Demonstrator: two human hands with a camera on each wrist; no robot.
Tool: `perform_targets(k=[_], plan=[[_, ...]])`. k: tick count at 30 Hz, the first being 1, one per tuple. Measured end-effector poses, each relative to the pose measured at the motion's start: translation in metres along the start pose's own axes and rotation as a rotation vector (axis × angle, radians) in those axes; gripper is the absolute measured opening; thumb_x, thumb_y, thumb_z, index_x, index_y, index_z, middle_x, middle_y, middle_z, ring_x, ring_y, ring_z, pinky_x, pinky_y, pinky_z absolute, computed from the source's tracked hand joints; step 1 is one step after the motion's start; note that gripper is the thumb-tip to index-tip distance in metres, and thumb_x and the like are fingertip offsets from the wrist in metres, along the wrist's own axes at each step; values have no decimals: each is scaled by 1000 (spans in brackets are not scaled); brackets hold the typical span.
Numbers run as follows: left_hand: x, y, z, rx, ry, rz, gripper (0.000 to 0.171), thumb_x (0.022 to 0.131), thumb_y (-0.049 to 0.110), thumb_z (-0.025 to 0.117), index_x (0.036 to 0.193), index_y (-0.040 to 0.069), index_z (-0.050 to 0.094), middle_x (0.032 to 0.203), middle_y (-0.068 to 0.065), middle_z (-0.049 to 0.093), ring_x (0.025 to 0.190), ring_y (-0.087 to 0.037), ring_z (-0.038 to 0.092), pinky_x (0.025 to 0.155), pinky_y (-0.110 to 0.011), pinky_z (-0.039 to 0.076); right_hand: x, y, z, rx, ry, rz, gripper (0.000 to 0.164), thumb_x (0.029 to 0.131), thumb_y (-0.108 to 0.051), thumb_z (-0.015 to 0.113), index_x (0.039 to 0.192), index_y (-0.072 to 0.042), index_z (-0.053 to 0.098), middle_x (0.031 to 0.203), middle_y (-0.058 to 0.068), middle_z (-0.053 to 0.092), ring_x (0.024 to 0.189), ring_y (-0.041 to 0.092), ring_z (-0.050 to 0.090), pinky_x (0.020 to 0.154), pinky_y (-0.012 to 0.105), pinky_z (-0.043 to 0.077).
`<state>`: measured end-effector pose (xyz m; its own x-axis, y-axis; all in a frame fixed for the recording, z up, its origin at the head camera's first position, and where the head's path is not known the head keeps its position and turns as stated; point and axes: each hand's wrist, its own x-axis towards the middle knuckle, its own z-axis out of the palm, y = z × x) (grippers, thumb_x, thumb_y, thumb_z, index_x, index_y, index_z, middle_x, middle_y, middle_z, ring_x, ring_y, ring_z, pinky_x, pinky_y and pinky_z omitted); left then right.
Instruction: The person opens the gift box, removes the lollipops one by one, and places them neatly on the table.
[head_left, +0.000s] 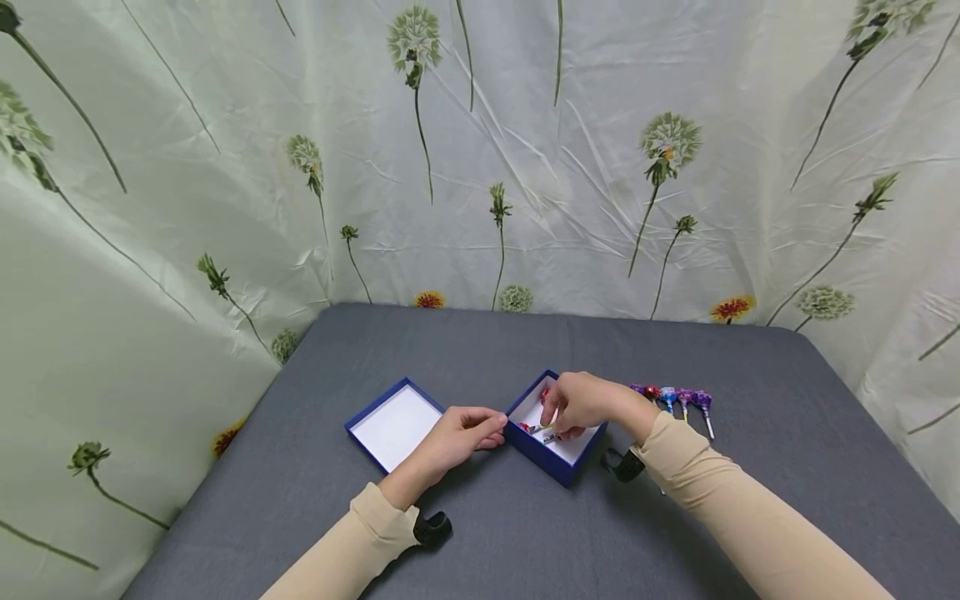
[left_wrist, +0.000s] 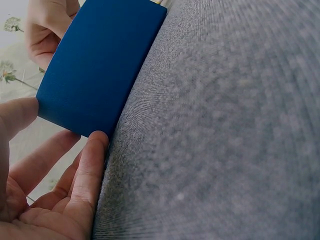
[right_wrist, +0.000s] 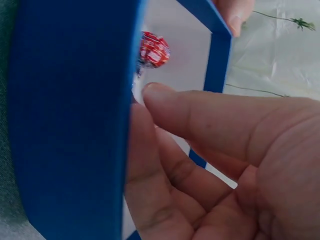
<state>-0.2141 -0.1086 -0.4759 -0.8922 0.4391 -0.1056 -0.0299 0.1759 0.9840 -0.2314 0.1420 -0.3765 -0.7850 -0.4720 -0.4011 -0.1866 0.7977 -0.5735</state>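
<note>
A blue box (head_left: 542,452) with a white inside sits on the grey table. My left hand (head_left: 467,433) holds its left corner, thumb at the rim and fingertips against the wall (left_wrist: 100,65). My right hand (head_left: 581,404) reaches into the box, thumb and forefinger pinching a lollipop (right_wrist: 155,50) with a red wrapper near its head. Its stick is mostly hidden by the fingers. Another red-wrapped lollipop (head_left: 545,395) lies at the box's far side, partly covered by the hand.
To the left lies the open blue lid (head_left: 395,425), white inside up, partly behind the left hand. Several lollipops (head_left: 686,398) in purple, red and blue wrappers lie in a row beyond the right forearm. A flowered curtain (head_left: 480,150) hangs behind the table.
</note>
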Motion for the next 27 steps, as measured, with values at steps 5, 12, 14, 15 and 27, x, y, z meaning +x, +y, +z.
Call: perform_targets(k=[5,12,14,15,27], plan=[[-1,1,1,1,3,-4,35,108,26,67,127,-2,75,119,-12,78,101,-12,75,96,-31,65,1,1,5,-13,-4,13,11,94,3,75,99,-4,81,86,3,73,72,11,68,70,27,64],[-1,2,0,10,10,-11,35,108,28,67,126,-1,75,118,-11,78,102,-13,75,95,-32,65,1,0,7,-41,11,53,12,94,4,73,98,-4,81,89,4,72,72,11,68,70,26,64],[-1,2,0,13,12,-13,36,108,28,67,126,-1,75,118,-11,78,102,-13,75,95,-32,65,-1,0,7,-62,30,64,13,93,5,73,98,-4,81,90,4,73,70,10,68,68,24,62],[-1,1,0,14,12,-14,36,108,29,67,126,-1,75,118,-10,78,102,-13,75,96,-32,65,-1,0,6,-79,39,65,13,93,5,73,98,-5,82,91,4,73,70,9,68,66,23,62],[-1,0,-1,20,0,-7,35,108,28,67,127,-1,75,120,-12,78,104,-14,76,96,-32,64,-6,5,7,-63,109,79,10,92,4,73,94,-4,79,92,5,71,69,10,65,62,22,57]])
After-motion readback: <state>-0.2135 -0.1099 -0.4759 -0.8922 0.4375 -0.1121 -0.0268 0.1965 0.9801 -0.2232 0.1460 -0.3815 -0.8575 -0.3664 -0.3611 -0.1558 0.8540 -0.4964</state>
